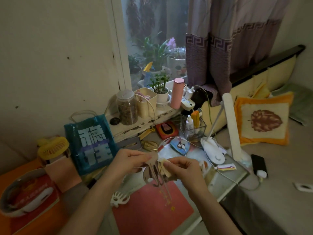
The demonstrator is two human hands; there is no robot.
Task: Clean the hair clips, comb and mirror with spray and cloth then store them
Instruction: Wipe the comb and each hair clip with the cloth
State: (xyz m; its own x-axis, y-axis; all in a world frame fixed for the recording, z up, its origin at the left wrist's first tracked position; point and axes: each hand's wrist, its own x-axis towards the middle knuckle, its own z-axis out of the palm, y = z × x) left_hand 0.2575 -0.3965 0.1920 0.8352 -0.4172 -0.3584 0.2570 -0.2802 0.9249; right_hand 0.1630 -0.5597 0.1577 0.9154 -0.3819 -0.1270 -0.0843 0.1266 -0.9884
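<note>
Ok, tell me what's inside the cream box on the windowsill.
The cream box shows pinkish items at its open top and a white cable hanging over its front. Its walls hide anything lower inside.

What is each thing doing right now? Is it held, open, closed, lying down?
Left hand: pinching the clip.
Right hand: pinching the cloth.
Clip: held up in the air, being wiped.
Cloth: bunched, pressed on the clip.
White clip: lying on the table.
Jar: lid on.
Pink flask: upright, capped.
Lamp: off.
Curtain: partly drawn.
</note>
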